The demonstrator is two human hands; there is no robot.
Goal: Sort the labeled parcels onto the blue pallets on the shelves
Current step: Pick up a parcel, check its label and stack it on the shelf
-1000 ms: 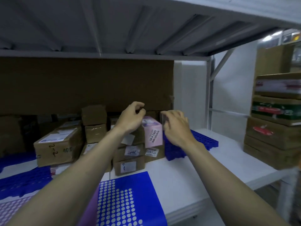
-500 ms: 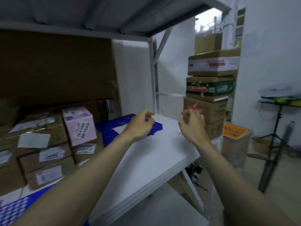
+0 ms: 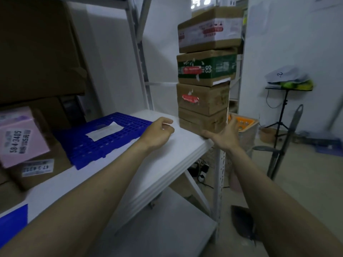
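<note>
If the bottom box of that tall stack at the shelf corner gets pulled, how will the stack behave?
The stack is tall, narrow and unevenly aligned, so it would likely tip. It sits at the shelf corner, so boxes may fall off. The right hand touches only the bottom box; the left hand holds nothing.

A stack of cardboard boxes (image 3: pixel 204 71) stands mid-frame at the white shelf's (image 3: pixel 115 175) corner. The right hand (image 3: pixel 225 135), fingers spread, touches the bottom box (image 3: pixel 202 122); the left hand (image 3: pixel 157 133), loosely curled, hovers over the shelf. A blue pallet (image 3: pixel 104 138) lies centre-left, a pink parcel (image 3: pixel 20 136) at far left.
</note>
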